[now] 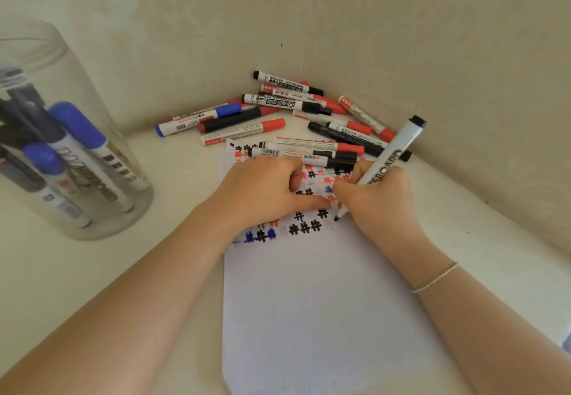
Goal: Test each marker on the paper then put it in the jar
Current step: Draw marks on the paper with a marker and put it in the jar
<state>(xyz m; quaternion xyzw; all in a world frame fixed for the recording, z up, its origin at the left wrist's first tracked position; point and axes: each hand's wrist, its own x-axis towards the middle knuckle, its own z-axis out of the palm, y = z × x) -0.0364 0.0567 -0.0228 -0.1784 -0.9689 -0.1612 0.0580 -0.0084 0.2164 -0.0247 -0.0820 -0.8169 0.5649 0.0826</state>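
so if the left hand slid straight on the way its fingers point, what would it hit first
Most likely the right hand gripping the marker: the left hand lies on the paper, fingers pointing right, nearly touching it already.

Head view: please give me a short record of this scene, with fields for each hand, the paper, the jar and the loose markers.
right hand: grips a marker, tip down on the paper
left hand: rests on the paper, fingers curled
paper: rows of black, red and blue hash marks at the top, lower part bare
jar: clear, left of the paper, holds several markers
loose markers: pile in the corner beyond the paper
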